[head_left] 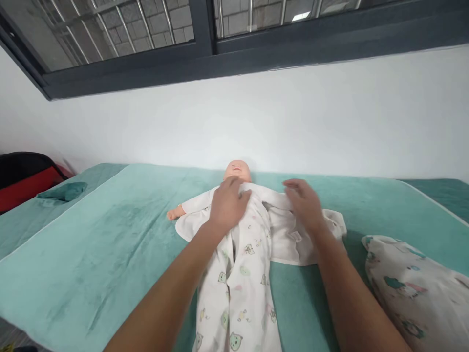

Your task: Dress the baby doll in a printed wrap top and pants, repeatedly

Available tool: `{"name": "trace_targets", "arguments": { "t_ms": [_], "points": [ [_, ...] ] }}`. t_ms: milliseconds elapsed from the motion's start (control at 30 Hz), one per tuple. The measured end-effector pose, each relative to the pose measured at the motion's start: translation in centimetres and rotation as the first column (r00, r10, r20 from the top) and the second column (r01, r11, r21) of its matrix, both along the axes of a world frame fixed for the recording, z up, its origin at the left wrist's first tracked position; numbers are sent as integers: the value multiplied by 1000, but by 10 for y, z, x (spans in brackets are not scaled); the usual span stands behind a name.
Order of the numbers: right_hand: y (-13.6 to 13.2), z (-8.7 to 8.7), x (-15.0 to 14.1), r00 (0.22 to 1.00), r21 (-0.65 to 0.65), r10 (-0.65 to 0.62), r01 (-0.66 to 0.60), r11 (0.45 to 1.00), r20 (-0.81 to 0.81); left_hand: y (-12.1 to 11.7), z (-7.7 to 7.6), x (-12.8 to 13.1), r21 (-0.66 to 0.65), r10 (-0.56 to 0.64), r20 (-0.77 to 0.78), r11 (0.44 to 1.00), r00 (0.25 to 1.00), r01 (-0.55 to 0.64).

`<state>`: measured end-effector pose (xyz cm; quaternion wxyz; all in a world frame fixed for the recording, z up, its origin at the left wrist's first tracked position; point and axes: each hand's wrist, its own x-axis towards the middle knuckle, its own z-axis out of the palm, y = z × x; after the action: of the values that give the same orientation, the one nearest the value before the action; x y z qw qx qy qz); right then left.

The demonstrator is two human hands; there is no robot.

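Note:
A baby doll (237,170) lies on its back, its head toward the wall. It wears white trousers (245,269) printed with small animals, pulled high up the body. A white jacket (289,239) is spread open beneath it, with one sleeve on the arm at the left, where the doll's small hand (176,212) shows. My left hand (230,203) is over the doll's chest, thumb apart from the fingers. My right hand (303,201), slightly blurred, hovers by the end of the other sleeve, fingers loosely curved and apart. The doll's hand on that side is hidden.
A green plush cover (110,244) lies under the doll. At the right is a printed white cloth bundle (417,293). A black and red bag (29,178) stands at the far left. Behind are a white wall (176,127) and a dark window frame (256,61).

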<state>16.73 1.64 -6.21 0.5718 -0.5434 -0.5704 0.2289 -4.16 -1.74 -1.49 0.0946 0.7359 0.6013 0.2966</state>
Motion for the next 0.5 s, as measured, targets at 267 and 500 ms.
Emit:
{"name": "trace_targets", "arguments": {
  "t_ms": [267, 500],
  "points": [
    [-20, -1, -61, 893, -61, 301, -298, 952, 333, -22, -40, -41, -79, 145, 468, 989, 872, -122],
    [-24, 1, -57, 945, 24, 266, -275, 961, 193, -29, -39, -38, 122, 142, 286, 976, 948, -183]
  ]
}}
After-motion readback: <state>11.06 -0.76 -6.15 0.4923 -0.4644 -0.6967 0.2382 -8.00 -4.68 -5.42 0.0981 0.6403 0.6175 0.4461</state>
